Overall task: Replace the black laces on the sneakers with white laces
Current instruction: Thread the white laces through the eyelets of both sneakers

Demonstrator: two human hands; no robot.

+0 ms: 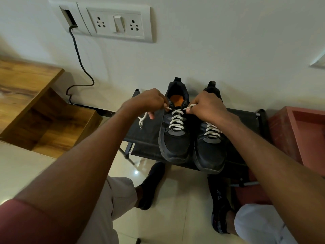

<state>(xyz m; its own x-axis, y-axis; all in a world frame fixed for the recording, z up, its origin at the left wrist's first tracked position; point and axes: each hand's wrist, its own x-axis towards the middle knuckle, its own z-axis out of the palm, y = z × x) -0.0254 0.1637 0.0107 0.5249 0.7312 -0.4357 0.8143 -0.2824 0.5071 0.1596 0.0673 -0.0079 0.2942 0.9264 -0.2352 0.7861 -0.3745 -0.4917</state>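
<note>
The white lace [176, 118] is running in crossed rows up the left sneaker [175, 127], whose long axis is lying toe toward the person and heel toward the wall. Both of its ends are coming out at the top eyelets, one to each side, so each end is lying directly outward from the tongue toward the hand on that side.

The left hand [149, 101] is pinching the left end just beside the collar, its grip closed on the lace, with the loose tail hanging below the fingers over the bench [140, 138]. The right hand [205, 106] is pinching the right end in the same manner, its grip closed on it at about the same height. The two hands are sitting level and near equally close to the shoe, one on each flank.

The right sneaker [211, 147] is standing just beside the first, also showing white lacing, partly hidden by the right forearm.

By my judgement the ends are now to be drawn across the shoe's short axis and tied.
</note>
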